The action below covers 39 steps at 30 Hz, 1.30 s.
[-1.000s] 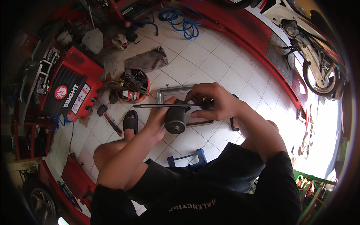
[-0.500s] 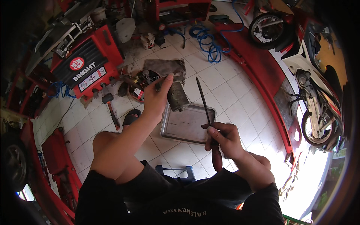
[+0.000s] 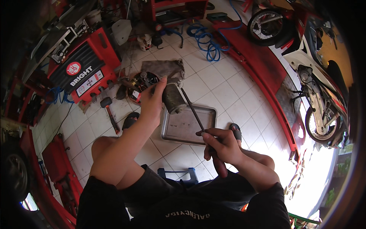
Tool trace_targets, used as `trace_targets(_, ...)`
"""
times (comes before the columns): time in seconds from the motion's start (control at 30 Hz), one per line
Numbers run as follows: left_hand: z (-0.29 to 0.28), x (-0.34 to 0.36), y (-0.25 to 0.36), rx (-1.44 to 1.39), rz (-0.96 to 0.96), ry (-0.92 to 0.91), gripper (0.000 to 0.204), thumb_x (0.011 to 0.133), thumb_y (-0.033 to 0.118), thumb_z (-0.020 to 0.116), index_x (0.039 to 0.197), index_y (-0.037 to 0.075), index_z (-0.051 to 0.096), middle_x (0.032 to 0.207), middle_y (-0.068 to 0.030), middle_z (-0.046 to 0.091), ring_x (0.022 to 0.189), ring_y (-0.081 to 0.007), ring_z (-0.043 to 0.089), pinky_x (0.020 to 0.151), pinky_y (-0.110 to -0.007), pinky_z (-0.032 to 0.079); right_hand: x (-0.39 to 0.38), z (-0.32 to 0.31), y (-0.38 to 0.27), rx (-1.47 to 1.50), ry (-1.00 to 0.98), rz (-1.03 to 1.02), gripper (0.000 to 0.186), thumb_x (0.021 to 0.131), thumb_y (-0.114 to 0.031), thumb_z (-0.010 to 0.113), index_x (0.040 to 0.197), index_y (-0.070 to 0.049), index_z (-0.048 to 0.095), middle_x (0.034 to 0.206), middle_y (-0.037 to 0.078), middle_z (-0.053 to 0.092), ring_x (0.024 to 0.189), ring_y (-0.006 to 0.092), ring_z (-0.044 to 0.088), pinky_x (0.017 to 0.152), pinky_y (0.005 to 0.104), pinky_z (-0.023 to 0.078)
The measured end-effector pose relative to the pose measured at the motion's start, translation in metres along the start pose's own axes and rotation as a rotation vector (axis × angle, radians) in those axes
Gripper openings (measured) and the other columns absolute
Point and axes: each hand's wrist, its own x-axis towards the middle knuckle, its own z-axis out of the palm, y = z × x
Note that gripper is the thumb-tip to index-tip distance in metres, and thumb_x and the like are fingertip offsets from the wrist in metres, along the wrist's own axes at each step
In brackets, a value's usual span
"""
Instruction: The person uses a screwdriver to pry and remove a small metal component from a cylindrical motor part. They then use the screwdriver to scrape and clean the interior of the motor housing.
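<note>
My left hand [image 3: 152, 102] is closed round a worn, dark metal cylinder [image 3: 174, 100] that resembles a starter motor, thumb along its upper side. The cylinder is held up and tilted, its lower end with a small stub pointing toward me. My right hand [image 3: 225, 145] grips a screwdriver [image 3: 193, 110] near where the long dark shaft meets the red handle. The shaft slants up and left, its tip beside the cylinder's upper right edge; whether they touch I cannot tell. Beneath both hands a shallow metal tray [image 3: 190, 128] lies on the floor.
A hammer [image 3: 110, 115] lies left on the tiles. Beyond my left hand are a basin of parts [image 3: 137, 84] and a dark cloth [image 3: 162, 68]. A red machine [image 3: 89, 68] stands far left. Blue hose [image 3: 206, 42], a red ramp [image 3: 263, 68] and a motorcycle [image 3: 312, 80] occupy the right.
The screwdriver has swung left, bringing its tip from well apart to right beside the cylinder. My right hand has shifted slightly left and down. The cylinder stays in my left hand.
</note>
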Motion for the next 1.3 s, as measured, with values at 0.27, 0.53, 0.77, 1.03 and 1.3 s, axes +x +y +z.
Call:
trace_targets(0.27, 0.000, 0.000, -0.003, 0.007, 0.001, -0.009, 0.045, 0.090, 0.042, 0.076, 0.101, -0.001, 0.070, 0.091, -0.0009, 0.066, 0.082, -0.0079, 0.058, 0.077, -0.024, 0.046, 0.001, -0.001, -0.011, -0.103, -0.011, 0.016, 0.036, 0.107, -0.021, 0.050, 0.120, 0.011, 0.062, 0.067, 0.006, 0.061, 0.057, 0.0162, 0.067, 0.052, 0.0269, 0.055)
trace_targets(0.53, -0.005, 0.001, -0.006, 0.062, 0.020, -0.048, 0.043, 0.092, 0.039, 0.075, 0.102, -0.002, 0.071, 0.094, -0.0014, 0.067, 0.085, -0.0075, 0.058, 0.079, -0.024, 0.046, 0.005, -0.005, -0.005, 0.013, -0.034, 0.079, 0.035, 0.104, -0.022, 0.056, 0.118, 0.011, 0.060, 0.074, 0.009, 0.061, 0.058, 0.0186, 0.068, 0.050, 0.0276, 0.055)
trace_targets(0.77, -0.001, -0.001, -0.004, 0.150, 0.172, -0.069, 0.044, 0.094, 0.035, 0.073, 0.109, -0.006, 0.071, 0.100, -0.0037, 0.069, 0.091, -0.0075, 0.058, 0.084, -0.023, 0.045, 0.009, -0.005, 0.001, 0.230, 0.045, 0.143, 0.035, 0.096, -0.018, 0.070, 0.110, 0.011, 0.056, 0.079, 0.013, 0.064, 0.063, 0.0228, 0.070, 0.054, 0.0315, 0.057)
trace_targets(1.03, 0.001, 0.000, -0.003, 0.211, 0.235, -0.086, 0.046, 0.094, 0.035, 0.073, 0.111, -0.007, 0.069, 0.102, -0.0047, 0.069, 0.093, -0.0086, 0.058, 0.086, -0.023, 0.045, 0.017, -0.006, 0.021, 0.472, -0.008, 0.221, 0.046, 0.098, -0.033, 0.068, 0.112, 0.009, 0.056, 0.072, 0.011, 0.061, 0.061, 0.0254, 0.066, 0.062, 0.0374, 0.056)
trace_targets(1.3, 0.005, -0.005, -0.004, 0.236, 0.327, -0.134, 0.041, 0.094, 0.029, 0.074, 0.109, -0.008, 0.070, 0.094, -0.0038, 0.069, 0.085, -0.0076, 0.059, 0.082, -0.022, 0.047, 0.019, 0.002, 0.020, 0.415, 0.028, 0.228, 0.047, 0.101, -0.028, 0.064, 0.124, 0.010, 0.048, 0.073, 0.013, 0.060, 0.069, 0.0259, 0.067, 0.064, 0.0388, 0.058)
